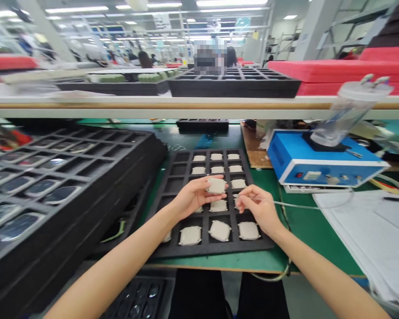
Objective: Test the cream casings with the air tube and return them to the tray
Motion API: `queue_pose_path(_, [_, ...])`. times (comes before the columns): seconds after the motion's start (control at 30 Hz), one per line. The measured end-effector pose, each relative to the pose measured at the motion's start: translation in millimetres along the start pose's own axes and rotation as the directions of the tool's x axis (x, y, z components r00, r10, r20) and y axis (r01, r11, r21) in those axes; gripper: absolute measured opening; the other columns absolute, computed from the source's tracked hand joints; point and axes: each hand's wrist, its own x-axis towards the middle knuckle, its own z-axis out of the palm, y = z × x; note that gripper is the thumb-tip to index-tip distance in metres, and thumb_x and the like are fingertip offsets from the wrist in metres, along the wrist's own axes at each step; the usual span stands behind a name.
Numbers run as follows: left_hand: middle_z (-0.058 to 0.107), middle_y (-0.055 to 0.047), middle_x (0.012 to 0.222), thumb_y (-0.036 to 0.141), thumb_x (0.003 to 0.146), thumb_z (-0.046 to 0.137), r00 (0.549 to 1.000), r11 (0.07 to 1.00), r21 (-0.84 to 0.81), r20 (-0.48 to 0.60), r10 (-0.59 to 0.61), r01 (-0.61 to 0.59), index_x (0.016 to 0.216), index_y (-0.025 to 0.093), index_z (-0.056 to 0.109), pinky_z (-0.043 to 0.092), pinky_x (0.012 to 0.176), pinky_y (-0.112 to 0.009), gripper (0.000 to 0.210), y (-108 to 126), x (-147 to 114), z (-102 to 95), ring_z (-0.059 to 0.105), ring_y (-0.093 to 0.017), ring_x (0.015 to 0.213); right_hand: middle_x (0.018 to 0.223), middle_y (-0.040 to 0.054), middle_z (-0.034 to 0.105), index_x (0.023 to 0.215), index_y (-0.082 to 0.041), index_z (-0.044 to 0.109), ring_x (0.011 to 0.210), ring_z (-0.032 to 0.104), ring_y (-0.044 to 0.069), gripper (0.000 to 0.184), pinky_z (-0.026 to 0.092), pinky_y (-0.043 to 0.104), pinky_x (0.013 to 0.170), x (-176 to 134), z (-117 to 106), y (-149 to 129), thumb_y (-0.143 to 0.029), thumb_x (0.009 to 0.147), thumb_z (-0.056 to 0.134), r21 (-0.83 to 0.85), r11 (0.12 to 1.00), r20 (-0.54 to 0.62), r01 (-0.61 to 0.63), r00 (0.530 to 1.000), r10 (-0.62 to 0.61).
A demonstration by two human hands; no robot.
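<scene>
My left hand (197, 192) holds a cream-coloured, rounded-square part (216, 185) with small lugs at its corners, like a watch case, between thumb and fingers. It is raised above a black foam tray (216, 251). Close by on the right, my right hand (257, 207) is closed in a pinch on the end of a thin clear tube (295, 205); whatever tip sits there is mostly hidden by the fingers. Similar cream parts (190, 235) lie in many of the tray's compartments, while several on its left side hold nothing.
Stacked black foam trays (119, 199) with dark glassy pieces rise on the left. At right stand a blue control box (326, 161) carrying a clear cylinder (335, 115), and white paper (362, 226). A shelf (153, 113) crosses behind, bearing trays and red foam (332, 73).
</scene>
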Motion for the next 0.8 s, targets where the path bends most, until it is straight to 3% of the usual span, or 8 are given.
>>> queue_pose_path(0.17, [0.069,-0.009,0.086,0.032,0.079,0.061,0.982,0.976,0.203,-0.183,-0.036,0.074,0.11,0.011,0.061,0.054,0.068,-0.029,0.038,21,-45,-22.5,0.066,-0.017,0.071,0.059,0.0012,0.063,0.069,-0.016,0.059,0.05,0.056,0.011,0.016,0.05,0.025,0.051,-2,-3,1,-0.028,0.071,0.069,-0.057,0.998,0.02,0.024,1.0,-0.022])
queue_pose_path(0.37, [0.06,0.0,0.071,0.032,0.076,0.061,0.912,0.833,0.532,-0.401,0.09,0.152,0.104,0.013,0.057,0.046,0.052,-0.024,0.034,19,-81,-56.9,0.057,-0.011,0.055,0.059,0.0029,0.063,0.068,-0.016,0.059,0.05,0.056,0.012,0.018,0.05,0.026,0.051,-3,-5,1,-0.031,0.071,0.069,-0.105,0.994,0.042,0.028,0.999,-0.024])
queue_pose_path(0.47, [0.055,0.005,0.061,0.03,0.072,0.062,0.908,0.727,0.666,-0.392,0.146,0.171,0.104,0.014,0.058,0.041,0.047,-0.024,0.035,15,-80,-70.1,0.052,-0.012,0.05,0.059,0.0025,0.062,0.068,-0.016,0.058,0.049,0.056,0.012,0.017,0.05,0.026,0.05,-2,-4,1,-0.03,0.07,0.069,-0.1,0.995,0.041,0.031,0.999,-0.027])
queue_pose_path(0.6, [0.058,0.004,0.06,0.029,0.072,0.063,0.922,0.59,0.794,-0.324,0.211,0.144,0.098,0.016,0.06,0.04,0.056,-0.025,0.029,26,-75,-81.7,0.054,-0.014,0.057,0.058,0.0018,0.062,0.069,-0.016,0.058,0.049,0.056,0.011,0.016,0.049,0.025,0.05,-2,-3,1,-0.028,0.069,0.069,-0.098,0.995,0.035,0.018,0.999,-0.014])
queue_pose_path(0.8, [0.07,0.0,0.071,0.024,0.073,0.061,0.982,0.414,0.905,-0.153,0.107,0.096,0.077,0.018,0.072,0.041,0.06,-0.024,0.013,36,-68,-85.7,0.06,-0.015,0.064,0.059,0.0019,0.063,0.068,-0.016,0.058,0.05,0.056,0.011,0.015,0.049,0.024,0.052,-3,-4,0,-0.027,0.07,0.068,-0.113,0.993,0.051,0.019,0.999,-0.014])
